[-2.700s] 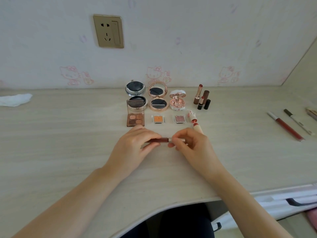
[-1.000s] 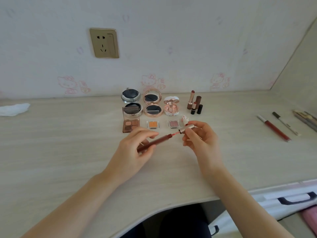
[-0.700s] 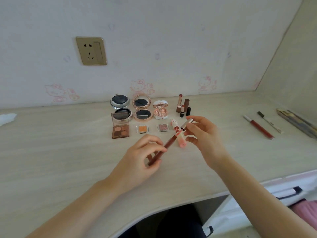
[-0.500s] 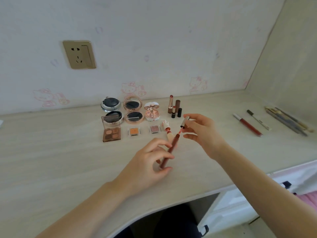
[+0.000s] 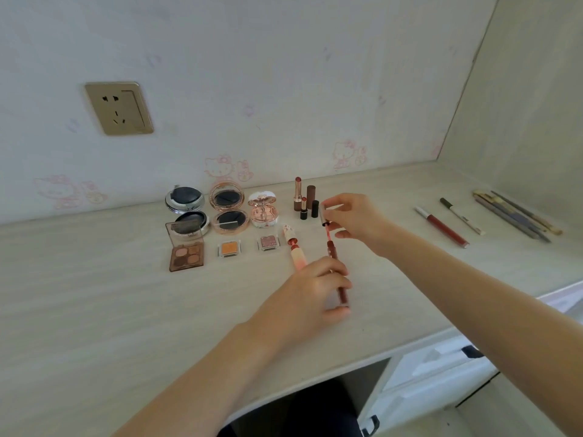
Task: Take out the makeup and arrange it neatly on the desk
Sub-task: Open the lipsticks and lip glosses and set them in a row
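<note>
Two hands busy: left hand [image 5: 310,293] gripping lip gloss tube [image 5: 339,279] above desk [image 5: 94,310], now turned upright; right hand [image 5: 353,216] pinching its cap [image 5: 323,214], pulled farther out than before.

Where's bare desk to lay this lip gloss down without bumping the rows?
Free: the strip between the lipsticks and the red pencil; the wide desk left of the brown palette; the near edge. Crowded: compacts and small pans.
</note>
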Demonstrator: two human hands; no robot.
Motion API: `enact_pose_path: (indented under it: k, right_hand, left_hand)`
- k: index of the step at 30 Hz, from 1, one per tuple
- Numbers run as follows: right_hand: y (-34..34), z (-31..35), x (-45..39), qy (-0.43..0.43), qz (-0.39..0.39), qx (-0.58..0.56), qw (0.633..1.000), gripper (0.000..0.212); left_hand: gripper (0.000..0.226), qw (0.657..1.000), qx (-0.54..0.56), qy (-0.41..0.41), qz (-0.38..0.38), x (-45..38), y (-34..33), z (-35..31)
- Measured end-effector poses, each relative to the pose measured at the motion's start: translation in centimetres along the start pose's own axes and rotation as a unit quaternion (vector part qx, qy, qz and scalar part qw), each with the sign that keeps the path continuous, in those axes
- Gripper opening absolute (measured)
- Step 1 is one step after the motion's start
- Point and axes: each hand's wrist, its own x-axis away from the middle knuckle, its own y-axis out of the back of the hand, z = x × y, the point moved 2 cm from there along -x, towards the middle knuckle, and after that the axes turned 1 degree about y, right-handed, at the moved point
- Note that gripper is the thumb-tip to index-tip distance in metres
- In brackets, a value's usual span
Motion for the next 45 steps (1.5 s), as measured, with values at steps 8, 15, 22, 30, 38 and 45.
enact_pose_path:
  k: [8, 15, 22, 30, 38, 45]
  right_hand:
    - [-1.9, -0.4, -2.3, 0.006, 0.025, 0.108, 0.994, 0.012]
    - [-2.7, -0.9, -3.6, 0.005, 0.031, 0.127, 0.991, 0.020]
    - [-3.9, -1.2, -4.5, 0.025, 0.026, 0.182, 0.983, 0.018]
    - [-4.8, -2.0, -4.8, 0.046, -0.016, 0.223, 0.974, 0.013]
    - [-4.6, -1.7, -4.6, 0.050, -0.009, 0.226, 0.973, 0.020]
    - [-2.8, -1.4, -2.7, 0.062, 0.006, 0.229, 0.971, 0.023]
  left_hand:
    - [0.027, 0.995, -0.098, -0.026, -0.016, -0.4, -1.0, 0.8]
    - [0.020, 0.987, -0.146, -0.037, -0.051, -0.2, -1.1, 1.2]
    - [0.018, 0.987, -0.144, -0.042, -0.051, 0.0, -1.0, 1.6]
    - [0.012, 0.989, -0.129, -0.041, -0.057, 0.0, -0.7, 2.4]
    - [0.015, 0.991, -0.117, -0.037, -0.056, 0.0, -0.5, 2.3]
    - [0.019, 0.992, -0.112, -0.029, -0.058, 0.1, -0.4, 2.2]
